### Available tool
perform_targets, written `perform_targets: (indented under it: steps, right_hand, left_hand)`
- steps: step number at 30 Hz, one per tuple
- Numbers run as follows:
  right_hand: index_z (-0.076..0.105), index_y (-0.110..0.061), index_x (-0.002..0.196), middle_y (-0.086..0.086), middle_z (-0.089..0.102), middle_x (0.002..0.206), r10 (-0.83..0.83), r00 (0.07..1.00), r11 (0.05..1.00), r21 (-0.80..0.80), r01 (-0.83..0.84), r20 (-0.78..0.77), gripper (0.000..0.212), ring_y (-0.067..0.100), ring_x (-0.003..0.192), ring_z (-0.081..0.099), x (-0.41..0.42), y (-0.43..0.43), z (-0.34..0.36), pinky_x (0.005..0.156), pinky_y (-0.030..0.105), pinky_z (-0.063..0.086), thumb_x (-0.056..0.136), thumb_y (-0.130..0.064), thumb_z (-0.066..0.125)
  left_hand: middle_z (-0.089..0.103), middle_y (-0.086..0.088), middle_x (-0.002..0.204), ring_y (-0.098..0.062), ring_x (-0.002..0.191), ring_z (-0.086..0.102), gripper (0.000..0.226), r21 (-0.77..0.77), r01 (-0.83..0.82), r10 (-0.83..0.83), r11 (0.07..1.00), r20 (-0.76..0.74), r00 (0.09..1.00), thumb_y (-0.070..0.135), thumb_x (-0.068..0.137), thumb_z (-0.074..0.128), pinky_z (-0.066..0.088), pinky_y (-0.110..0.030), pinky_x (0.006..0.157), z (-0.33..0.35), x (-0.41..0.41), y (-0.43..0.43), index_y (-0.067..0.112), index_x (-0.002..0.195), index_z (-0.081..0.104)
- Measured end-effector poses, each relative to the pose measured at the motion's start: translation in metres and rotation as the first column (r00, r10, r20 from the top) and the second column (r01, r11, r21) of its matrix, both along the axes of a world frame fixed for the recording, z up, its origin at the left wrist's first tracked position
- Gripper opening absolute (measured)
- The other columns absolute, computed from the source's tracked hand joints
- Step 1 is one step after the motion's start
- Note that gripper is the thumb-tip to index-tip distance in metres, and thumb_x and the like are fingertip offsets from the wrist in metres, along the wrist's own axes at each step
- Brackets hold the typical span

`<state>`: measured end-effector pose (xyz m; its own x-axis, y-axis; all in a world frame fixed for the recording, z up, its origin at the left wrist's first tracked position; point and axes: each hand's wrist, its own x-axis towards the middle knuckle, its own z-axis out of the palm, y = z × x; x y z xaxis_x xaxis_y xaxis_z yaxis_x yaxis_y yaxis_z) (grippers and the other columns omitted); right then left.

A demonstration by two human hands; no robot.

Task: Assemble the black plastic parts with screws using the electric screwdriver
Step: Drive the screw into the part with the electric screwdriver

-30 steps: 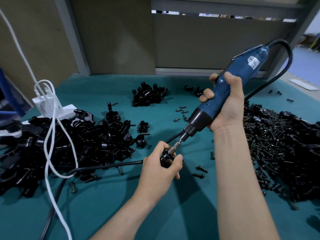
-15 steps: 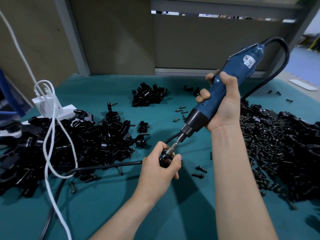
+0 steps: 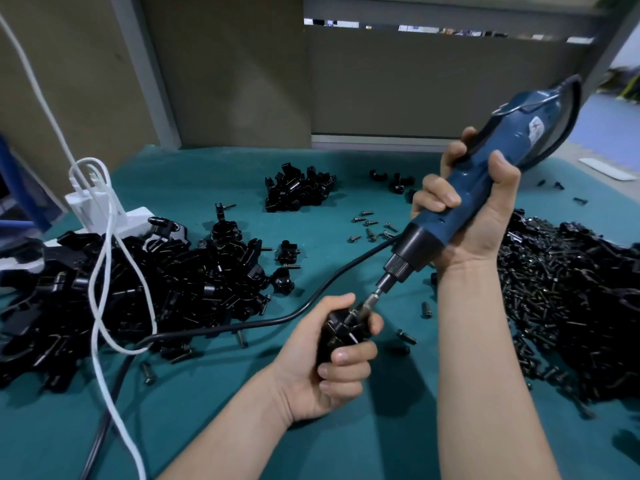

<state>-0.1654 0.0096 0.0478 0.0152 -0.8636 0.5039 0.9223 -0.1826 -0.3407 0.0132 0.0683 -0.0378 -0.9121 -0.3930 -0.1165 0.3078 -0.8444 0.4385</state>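
The left hand (image 3: 332,368) held a black plastic part (image 3: 334,332) just above the teal counter (image 3: 242,410), its fingers (image 3: 349,355) curled tight round it. The right hand (image 3: 478,216) gripped the tilted blue electric screwdriver (image 3: 485,174), whose bit (image 3: 367,304) met the part's top. A pile of black parts (image 3: 138,292) lay to the left and a heap of screws (image 3: 571,306) to the right.
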Motion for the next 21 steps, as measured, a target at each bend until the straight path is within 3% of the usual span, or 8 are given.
perform_targets:
  steps: [6,11,14,17,21]
  right_hand:
    - [0.055,-0.007,0.104,0.009,0.065,0.081,0.084,0.992,0.995,-0.053,-0.079,0.095,0.044,0.018,0.038,0.05,-0.007,0.005,0.005,0.041,0.02,0.042,0.066,-0.005,0.078]
    - [0.053,-0.013,0.099,0.002,0.065,0.079,-0.023,0.991,0.999,0.043,0.017,0.134,0.026,0.012,0.038,0.049,-0.016,0.01,0.015,0.04,0.017,0.041,0.079,-0.027,0.048]
    - [0.054,-0.012,0.099,0.002,0.063,0.08,-0.089,0.992,0.994,0.075,0.082,0.09,0.029,0.012,0.038,0.047,-0.011,0.01,0.015,0.039,0.018,0.041,0.071,-0.019,0.062]
    - [0.056,-0.01,0.098,0.003,0.062,0.083,-0.061,0.997,0.997,0.053,0.059,0.05,0.05,0.013,0.039,0.047,-0.006,0.007,0.013,0.041,0.019,0.042,0.056,-0.007,0.083]
    - [0.055,-0.012,0.099,0.001,0.061,0.084,-0.041,0.999,0.998,0.046,0.041,-0.005,0.058,0.011,0.04,0.048,-0.003,0.004,0.01,0.041,0.019,0.043,0.051,-0.01,0.088]
  left_hand:
    - [0.041,0.004,0.043,-0.005,0.032,0.02,0.029,-0.049,0.072,-0.07,0.996,0.044,0.997,0.038,0.075,0.074,0.02,-0.013,0.03,-0.005,0.003,-0.003,0.012,0.078,0.061]
    - [0.038,0.004,0.041,-0.004,0.029,0.02,0.026,-0.018,-0.045,0.047,0.999,0.106,0.993,0.037,0.078,0.071,0.02,-0.012,0.026,-0.006,0.001,-0.007,0.012,0.074,0.063]
    - [0.037,0.004,0.041,-0.002,0.026,0.025,0.026,-0.011,-0.129,0.13,0.992,0.138,0.982,0.037,0.079,0.061,0.019,-0.012,0.026,-0.007,0.0,-0.008,0.012,0.072,0.063]
    - [0.039,0.003,0.042,-0.003,0.026,0.029,0.028,-0.025,-0.155,0.157,0.988,0.132,0.979,0.038,0.083,0.063,0.02,-0.012,0.026,-0.008,0.0,-0.007,0.012,0.074,0.06]
    - [0.04,0.002,0.041,-0.003,0.027,0.029,0.024,-0.054,-0.15,0.156,0.987,0.12,0.98,0.036,0.074,0.067,0.021,-0.012,0.026,-0.007,0.0,-0.007,0.013,0.073,0.061]
